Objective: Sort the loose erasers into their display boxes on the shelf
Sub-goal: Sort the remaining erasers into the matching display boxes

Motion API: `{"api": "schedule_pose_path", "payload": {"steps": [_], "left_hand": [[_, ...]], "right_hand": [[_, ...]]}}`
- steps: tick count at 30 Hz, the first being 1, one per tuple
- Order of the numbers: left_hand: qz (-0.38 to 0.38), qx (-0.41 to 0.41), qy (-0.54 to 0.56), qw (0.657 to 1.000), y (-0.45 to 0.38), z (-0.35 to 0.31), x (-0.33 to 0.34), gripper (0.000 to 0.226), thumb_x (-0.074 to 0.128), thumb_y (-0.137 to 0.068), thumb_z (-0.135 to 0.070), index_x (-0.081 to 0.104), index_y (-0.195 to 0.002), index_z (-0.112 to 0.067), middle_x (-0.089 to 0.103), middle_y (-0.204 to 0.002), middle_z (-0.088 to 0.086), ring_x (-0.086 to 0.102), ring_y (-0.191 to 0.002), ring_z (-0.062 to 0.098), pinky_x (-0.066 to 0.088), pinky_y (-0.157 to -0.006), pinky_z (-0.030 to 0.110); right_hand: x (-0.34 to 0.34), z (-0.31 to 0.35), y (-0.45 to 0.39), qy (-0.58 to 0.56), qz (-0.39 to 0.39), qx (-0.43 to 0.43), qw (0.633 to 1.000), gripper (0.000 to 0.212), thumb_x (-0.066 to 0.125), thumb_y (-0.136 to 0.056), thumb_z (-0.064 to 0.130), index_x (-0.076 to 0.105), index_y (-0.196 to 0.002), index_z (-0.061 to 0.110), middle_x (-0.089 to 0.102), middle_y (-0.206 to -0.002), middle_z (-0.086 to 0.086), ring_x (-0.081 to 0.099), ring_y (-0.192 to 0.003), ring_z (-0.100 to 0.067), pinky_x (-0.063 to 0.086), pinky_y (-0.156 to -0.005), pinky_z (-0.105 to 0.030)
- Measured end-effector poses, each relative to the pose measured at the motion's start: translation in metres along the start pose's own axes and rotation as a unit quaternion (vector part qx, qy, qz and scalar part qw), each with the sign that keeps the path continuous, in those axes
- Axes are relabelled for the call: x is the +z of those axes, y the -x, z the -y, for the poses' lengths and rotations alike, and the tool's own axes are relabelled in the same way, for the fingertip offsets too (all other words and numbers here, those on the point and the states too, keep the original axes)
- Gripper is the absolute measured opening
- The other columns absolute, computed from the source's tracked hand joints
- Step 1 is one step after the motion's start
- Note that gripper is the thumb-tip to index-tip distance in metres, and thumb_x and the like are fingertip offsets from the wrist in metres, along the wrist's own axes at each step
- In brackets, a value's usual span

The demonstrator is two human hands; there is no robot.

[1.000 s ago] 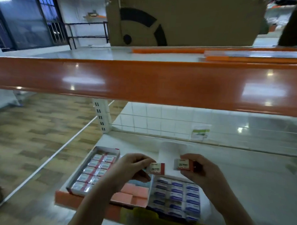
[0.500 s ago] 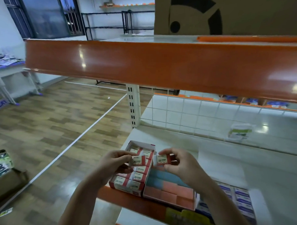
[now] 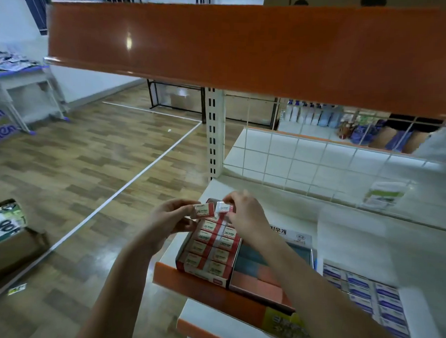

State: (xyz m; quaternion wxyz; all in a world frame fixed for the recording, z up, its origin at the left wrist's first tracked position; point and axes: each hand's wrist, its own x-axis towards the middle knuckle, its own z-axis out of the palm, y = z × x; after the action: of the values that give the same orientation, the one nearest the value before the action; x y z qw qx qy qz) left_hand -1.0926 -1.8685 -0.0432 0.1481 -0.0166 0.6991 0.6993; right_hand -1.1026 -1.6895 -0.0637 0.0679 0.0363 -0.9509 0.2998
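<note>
Left hand [image 3: 172,219] pinches red eraser [image 3: 204,210]; right hand [image 3: 243,212] pinches second eraser [image 3: 224,208], both above far end of red display box [image 3: 208,255] on shelf [image 3: 367,241]. Risk: eraser slips from fingertip pinch (box nearly full), lands crooked or in neighbouring pastel box [image 3: 263,275].

Two hands, left [image 3: 172,219] and right [image 3: 245,215], each held one red-sleeved eraser [image 3: 204,210], [image 3: 224,208]. Three display boxes sat on the shelf: red [image 3: 208,250], pink-and-teal [image 3: 266,270], blue [image 3: 369,298]. One cardboard box [image 3: 6,238] far left.
</note>
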Motion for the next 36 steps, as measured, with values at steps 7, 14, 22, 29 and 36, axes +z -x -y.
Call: {"api": "schedule_pose_path", "payload": {"steps": [7,14,22,29,36], "left_hand": [[-0.015,-0.006,-0.008,1.000,-0.007,0.006,-0.006,0.016,0.054,-0.091,-0.004,0.067,-0.099,-0.008,0.069,-0.077,0.007,0.061,-0.055,0.012,0.054,-0.055,0.019],[-0.006,-0.017,0.019,1.000,-0.013,0.015,-0.010,0.017,0.052,-0.092,-0.003,0.067,-0.099,-0.006,0.070,-0.078,0.009,0.063,-0.058,0.013,0.055,-0.056,0.019],[-0.002,-0.016,0.000,1.000,-0.015,0.018,-0.017,0.017,0.053,-0.092,-0.008,0.068,-0.100,-0.009,0.070,-0.087,0.010,0.065,-0.068,0.016,0.055,-0.060,0.021],[0.002,0.008,-0.009,1.000,-0.020,0.008,-0.008,0.017,0.056,-0.090,-0.005,0.070,-0.094,-0.014,0.071,-0.086,0.009,0.067,-0.071,0.016,0.057,-0.067,0.025],[0.078,0.061,-0.155,0.983,-0.031,-0.002,0.018,0.029,0.063,-0.083,0.003,0.063,-0.107,-0.014,0.068,-0.095,0.012,0.067,-0.078,0.017,0.056,-0.069,0.022]], "right_hand": [[0.018,-0.003,-0.006,0.069,-0.037,-0.045,0.996,0.030,0.050,-0.091,0.003,0.057,-0.119,0.012,0.053,-0.114,-0.002,0.039,-0.111,-0.017,0.035,-0.089,-0.023],[0.022,-0.004,-0.001,0.045,-0.026,-0.040,0.998,0.030,0.051,-0.090,-0.002,0.057,-0.118,0.007,0.049,-0.114,-0.003,0.050,-0.102,-0.015,0.044,-0.086,-0.019],[0.034,-0.003,-0.001,0.085,-0.007,-0.046,0.995,0.019,0.053,-0.092,0.009,0.064,-0.107,0.007,0.051,-0.102,-0.003,0.054,-0.087,-0.018,0.052,-0.078,-0.032],[0.007,-0.009,-0.002,0.065,-0.032,-0.053,0.996,0.027,0.046,-0.095,0.008,0.063,-0.115,0.010,0.059,-0.110,-0.004,0.055,-0.099,-0.018,0.049,-0.087,-0.031],[-0.015,-0.038,-0.005,0.065,0.004,0.037,0.997,0.028,0.047,-0.094,0.015,0.063,-0.117,0.014,0.061,-0.119,-0.003,0.056,-0.106,-0.018,0.045,-0.088,-0.028]]}}
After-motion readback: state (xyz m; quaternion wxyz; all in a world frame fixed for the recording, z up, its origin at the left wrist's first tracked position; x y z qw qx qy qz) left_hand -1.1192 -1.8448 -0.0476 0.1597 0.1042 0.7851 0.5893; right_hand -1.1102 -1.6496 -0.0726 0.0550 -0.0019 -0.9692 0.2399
